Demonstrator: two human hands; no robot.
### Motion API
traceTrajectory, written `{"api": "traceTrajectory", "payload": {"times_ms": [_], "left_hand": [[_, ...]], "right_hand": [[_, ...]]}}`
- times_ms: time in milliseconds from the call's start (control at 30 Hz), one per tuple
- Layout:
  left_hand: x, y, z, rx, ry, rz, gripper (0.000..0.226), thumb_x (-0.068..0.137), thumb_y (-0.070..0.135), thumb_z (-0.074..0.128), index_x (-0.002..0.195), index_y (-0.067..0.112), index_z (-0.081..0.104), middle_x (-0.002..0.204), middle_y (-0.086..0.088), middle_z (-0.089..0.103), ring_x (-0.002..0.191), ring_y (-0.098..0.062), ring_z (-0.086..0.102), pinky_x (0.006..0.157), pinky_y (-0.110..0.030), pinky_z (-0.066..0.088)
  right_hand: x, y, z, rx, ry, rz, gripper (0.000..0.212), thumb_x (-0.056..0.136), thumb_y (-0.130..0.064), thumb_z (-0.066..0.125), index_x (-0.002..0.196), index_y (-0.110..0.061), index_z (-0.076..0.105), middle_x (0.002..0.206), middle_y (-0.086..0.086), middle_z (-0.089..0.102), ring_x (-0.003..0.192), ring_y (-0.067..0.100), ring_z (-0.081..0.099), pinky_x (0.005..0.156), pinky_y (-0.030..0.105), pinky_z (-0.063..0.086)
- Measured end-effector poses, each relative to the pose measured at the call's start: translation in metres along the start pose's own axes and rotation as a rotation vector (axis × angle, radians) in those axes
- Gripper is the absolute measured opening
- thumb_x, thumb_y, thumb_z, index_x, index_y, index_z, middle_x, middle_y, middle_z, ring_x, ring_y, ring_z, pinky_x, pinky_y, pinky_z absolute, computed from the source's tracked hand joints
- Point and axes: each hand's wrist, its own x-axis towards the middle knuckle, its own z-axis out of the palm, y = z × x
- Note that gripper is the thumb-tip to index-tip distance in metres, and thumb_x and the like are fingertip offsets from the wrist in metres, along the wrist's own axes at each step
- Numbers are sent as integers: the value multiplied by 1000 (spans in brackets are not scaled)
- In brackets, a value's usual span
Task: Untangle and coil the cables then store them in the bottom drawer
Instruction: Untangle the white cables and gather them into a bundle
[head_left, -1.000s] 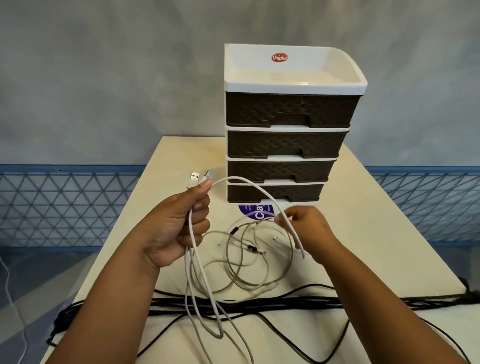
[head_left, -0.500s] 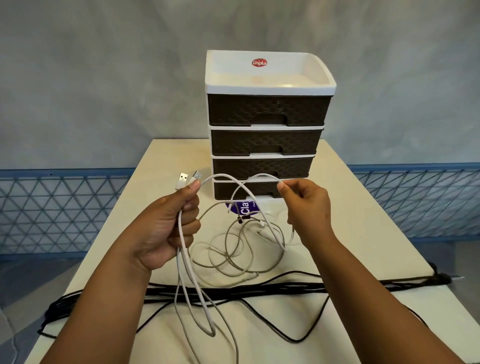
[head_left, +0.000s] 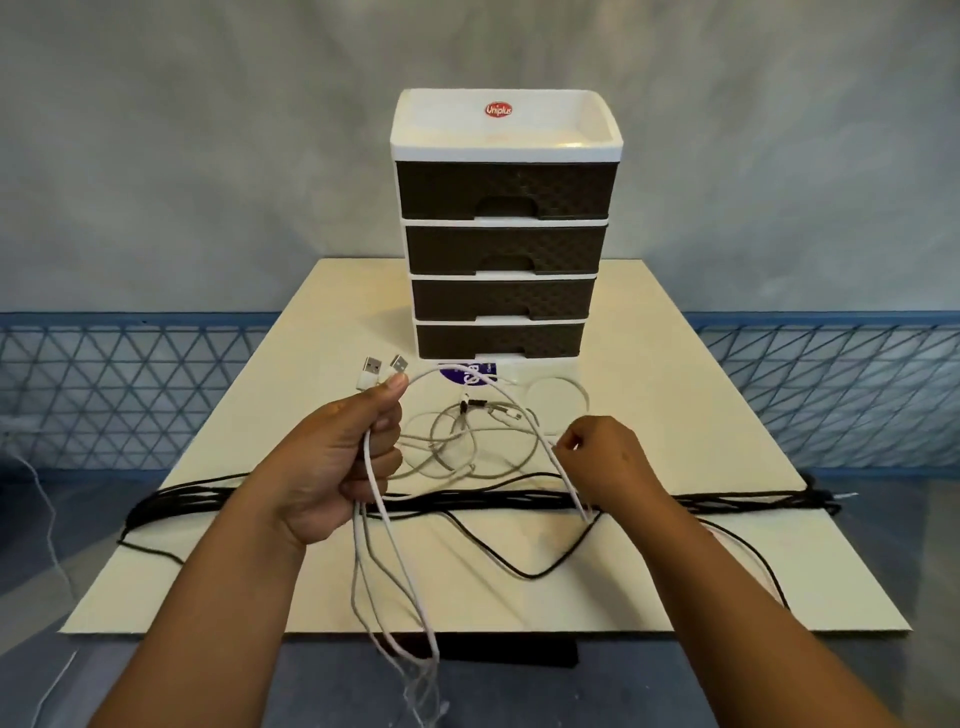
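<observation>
This looks like a makeshift recording spot in a plain room, not a furnished home or office. A bare cream board (head_left: 727, 467) serves as the table, set against a mottled grey wall (head_left: 208, 156) with a blue band of triangle-patterned mesh (head_left: 104, 389) along its base. A small plastic drawer unit (head_left: 504, 234) branded Uniplus stands at the board's far edge, with loose cables (head_left: 467, 441) lying before it.
</observation>
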Motion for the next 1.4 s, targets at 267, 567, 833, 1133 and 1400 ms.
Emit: {"api": "traceTrajectory", "payload": {"times_ms": [267,567,833,1133,1400], "left_hand": [[-58,-38,28,-41,67,-5,37,81,44,61,58,23,40,50,8,16,49,-10,7,43,-21,4],[-91,-70,30,-45,204,-39,37,79,47,64,63,23,39,53,8,13,41,-5,11,38,-14,7],[-109,-70,28,-4,210,-30,39,84,48,61,64,22,39,54,6,13,45,-8,10,38,-16,8],[-105,-32,40,130,255,192,43,79,58,58,72,17,48,48,8,29,44,-9,19,38,-19,20],[-111,-19,48,386,166,100,40,77,55,61,70,18,47,54,4,29,46,-9,19,38,-19,20]], "right_hand": [[-50,20,-3,581,268,-45,19,97,-27,56,82,-17,49,60,4,56,38,14,54,51,29,44],[-97,55,2,267,-162,34,30,91,-30,63,73,-10,50,44,4,54,35,17,54,45,23,41],[-121,60,-4,411,-90,-9,30,95,-27,59,76,-7,47,46,3,47,38,18,44,49,30,40],[-140,45,-21,323,-806,-173,34,96,-37,58,86,-5,66,59,3,56,52,20,53,51,27,43],[-125,34,-38,1017,-505,-36,54,96,-50,36,118,-8,64,113,15,70,97,26,67,85,39,48]]}}
